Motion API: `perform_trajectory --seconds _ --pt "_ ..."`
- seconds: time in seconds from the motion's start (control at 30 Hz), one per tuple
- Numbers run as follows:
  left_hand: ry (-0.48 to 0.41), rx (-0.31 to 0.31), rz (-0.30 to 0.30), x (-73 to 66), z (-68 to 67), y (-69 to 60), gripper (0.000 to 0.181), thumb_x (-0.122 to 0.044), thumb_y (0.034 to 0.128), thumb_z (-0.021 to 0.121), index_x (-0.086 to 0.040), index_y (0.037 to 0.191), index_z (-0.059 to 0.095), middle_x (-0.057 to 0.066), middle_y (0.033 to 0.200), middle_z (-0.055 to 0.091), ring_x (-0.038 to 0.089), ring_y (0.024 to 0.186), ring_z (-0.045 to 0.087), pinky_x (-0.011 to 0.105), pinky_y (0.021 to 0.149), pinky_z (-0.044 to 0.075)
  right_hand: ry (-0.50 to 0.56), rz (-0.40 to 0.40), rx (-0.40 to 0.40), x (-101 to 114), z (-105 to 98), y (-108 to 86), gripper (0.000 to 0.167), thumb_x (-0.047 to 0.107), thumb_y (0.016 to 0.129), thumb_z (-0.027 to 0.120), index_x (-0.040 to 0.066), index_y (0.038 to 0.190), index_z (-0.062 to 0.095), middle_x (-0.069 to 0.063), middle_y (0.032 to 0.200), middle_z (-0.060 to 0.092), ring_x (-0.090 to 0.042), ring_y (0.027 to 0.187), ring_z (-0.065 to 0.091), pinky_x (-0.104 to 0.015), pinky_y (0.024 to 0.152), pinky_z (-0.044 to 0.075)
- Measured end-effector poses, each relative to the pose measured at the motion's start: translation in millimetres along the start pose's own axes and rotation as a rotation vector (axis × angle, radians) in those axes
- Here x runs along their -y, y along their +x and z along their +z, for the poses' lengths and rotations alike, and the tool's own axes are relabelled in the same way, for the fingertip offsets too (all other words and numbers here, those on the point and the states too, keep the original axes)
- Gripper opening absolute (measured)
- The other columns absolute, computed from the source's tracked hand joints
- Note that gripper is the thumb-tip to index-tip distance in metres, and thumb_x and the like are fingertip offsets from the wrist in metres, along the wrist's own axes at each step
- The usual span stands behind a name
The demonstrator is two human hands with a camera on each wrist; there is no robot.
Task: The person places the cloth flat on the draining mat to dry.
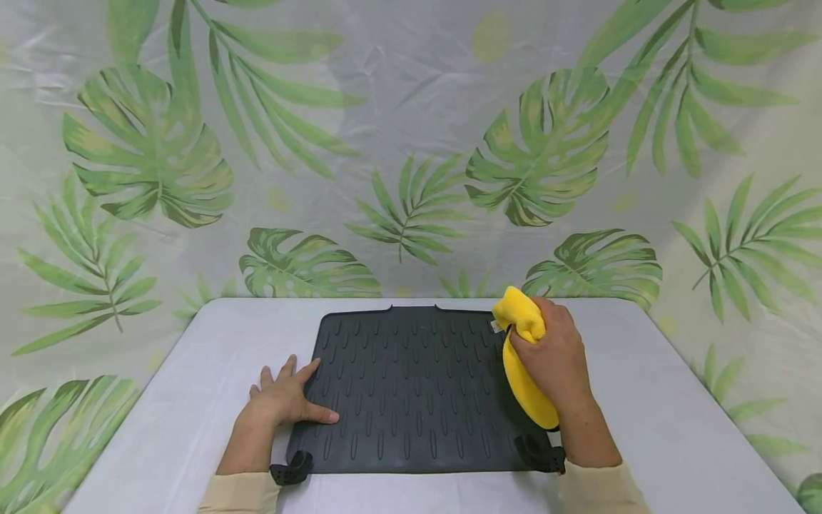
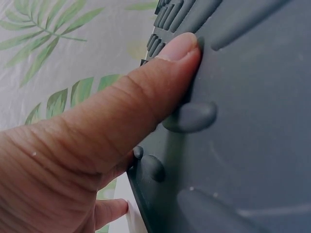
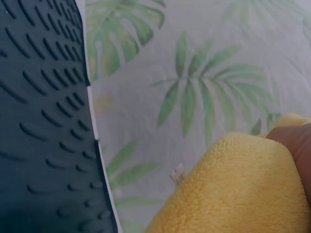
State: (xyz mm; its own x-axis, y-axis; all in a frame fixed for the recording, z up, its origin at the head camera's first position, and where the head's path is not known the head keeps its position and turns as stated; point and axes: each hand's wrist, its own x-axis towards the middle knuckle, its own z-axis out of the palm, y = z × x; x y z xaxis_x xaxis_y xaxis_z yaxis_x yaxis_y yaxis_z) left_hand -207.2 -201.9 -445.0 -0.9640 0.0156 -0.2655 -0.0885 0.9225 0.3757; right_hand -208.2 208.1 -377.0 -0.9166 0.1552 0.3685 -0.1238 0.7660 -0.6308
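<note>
Closest to me, a beige sleeve [image 1: 239, 494] leads to the left hand [image 1: 282, 392], which I see spread flat, gripping nothing: its fingers reach away along the left edge of the dark ridged mat [image 1: 404, 385], and its thumb [image 2: 131, 92] lies over the mat's top face. Across from it, the right hand [image 1: 555, 350] has its fingers curled round a yellow cloth [image 1: 529, 389]. The cloth bunches up beyond the thumb and hangs back along that hand's left side, a small white tag [image 1: 495, 326] poking out at its far end.

I judge the key relation to be this: the mat lies between the hands, long axis running from one to the other, with the cloth over its right margin. The right hand is nearer that end. In the right wrist view the cloth seems held off the mat, though I cannot tell how high. Past both hands, the white table [image 1: 642, 400] ends at a leaf-print backdrop [image 1: 411, 93].
</note>
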Motion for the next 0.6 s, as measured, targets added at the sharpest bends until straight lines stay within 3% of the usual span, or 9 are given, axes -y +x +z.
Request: perform_trajectory --seconds 0.27,0.6 --pt "-0.004 0.004 -0.005 -1.1 -1.0 -1.4 0.125 -0.064 0.0575 0.092 -0.016 0.159 0.036 0.033 0.166 0.014 0.072 0.145 0.002 0.084 0.113 0.011 0.001 -0.059 0.054 16 15 -7.9 0.055 0.018 0.091 0.072 0.013 0.142 0.053 -0.015 0.126 0.056 -0.03 0.091 0.055 -0.043 0.074 0.05" --pt "-0.013 0.011 -0.005 2.5 0.6 0.0 0.127 -0.066 0.0567 0.091 -0.017 0.16 0.036 0.032 0.167 0.014 0.071 0.146 0.001 0.083 0.113 0.01 -0.006 -0.124 0.054 28 25 -15.3 0.053 0.016 0.089 0.074 0.013 0.138 0.055 -0.014 0.127 0.057 -0.029 0.091 0.057 -0.045 0.076 0.053"
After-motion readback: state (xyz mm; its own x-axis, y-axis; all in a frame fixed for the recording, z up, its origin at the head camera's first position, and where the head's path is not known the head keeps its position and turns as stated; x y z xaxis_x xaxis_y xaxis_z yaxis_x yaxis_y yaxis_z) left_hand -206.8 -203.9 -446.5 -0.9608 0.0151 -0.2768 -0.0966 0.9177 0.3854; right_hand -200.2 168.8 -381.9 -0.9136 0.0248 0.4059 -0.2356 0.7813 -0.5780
